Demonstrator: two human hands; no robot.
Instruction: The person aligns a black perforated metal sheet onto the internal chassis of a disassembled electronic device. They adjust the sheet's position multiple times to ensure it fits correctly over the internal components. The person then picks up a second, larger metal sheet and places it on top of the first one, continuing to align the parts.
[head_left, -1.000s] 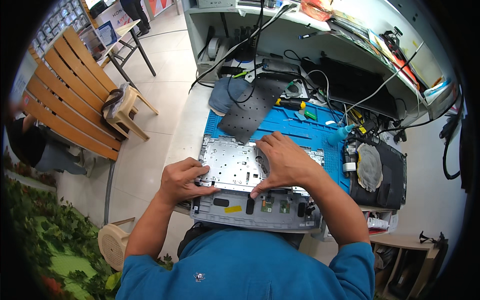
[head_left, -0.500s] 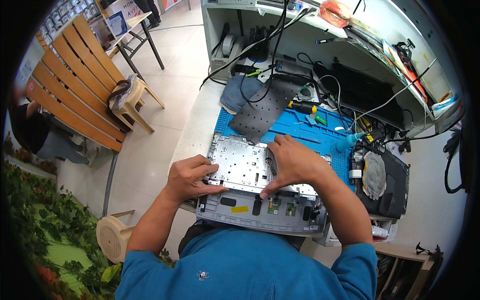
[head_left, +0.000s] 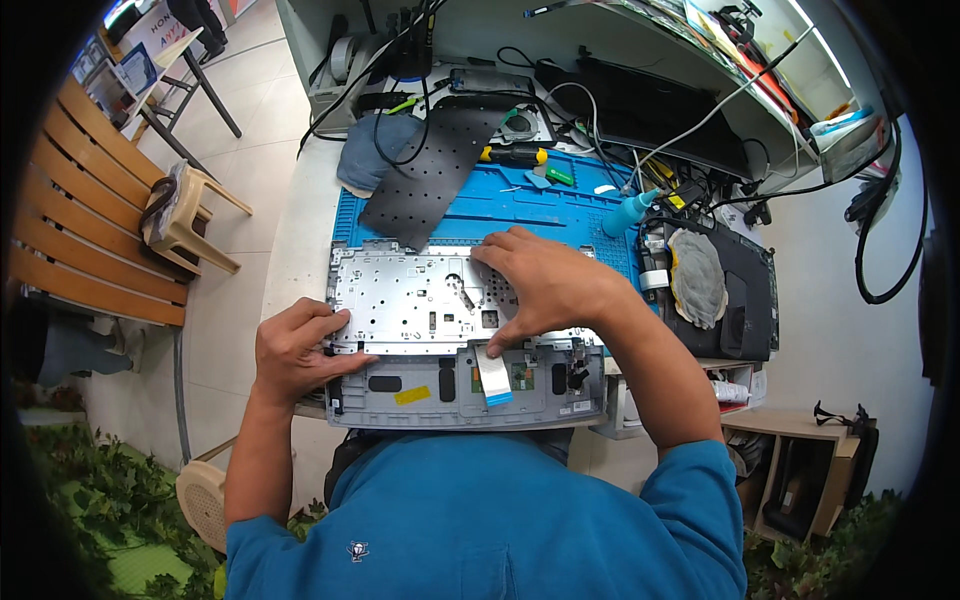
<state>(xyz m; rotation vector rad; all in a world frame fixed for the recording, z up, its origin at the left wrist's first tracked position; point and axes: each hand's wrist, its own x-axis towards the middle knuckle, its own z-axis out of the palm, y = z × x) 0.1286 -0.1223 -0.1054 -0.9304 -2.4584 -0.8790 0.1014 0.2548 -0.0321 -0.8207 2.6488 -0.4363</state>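
Note:
A silvery metal keyboard backing plate (head_left: pixel 400 300), dotted with holes, lies over the grey laptop palm-rest cover (head_left: pixel 350 406) at the bench's front edge. My left hand (head_left: pixel 298 345) grips the plate's left end, thumb along the near edge and fingers curled at the side. Across the plate reaches my right hand (head_left: pixel 555 285), fingers at its far edge and thumb at its near edge, beside a white ribbon cable (head_left: pixel 493 375) with a blue end. That cable hangs over the cover's middle. My right palm hides part of the plate.
Beneath lies a blue work mat (head_left: pixel 500 225). Behind are a perforated dark sheet (head_left: pixel 430 180), a blue-grey cloth (head_left: pixel 378 152) and a yellow-black screwdriver (head_left: pixel 515 156). To the right stand a teal bottle (head_left: pixel 628 213) and a black laptop part (head_left: pixel 750 290) bearing a grey pad (head_left: pixel 697 280). Cables hang above.
My view has swung right, so the bench appears farther left. The white ribbon cable now shows hanging over the cover by my right thumb. Both hands stay on the plate.

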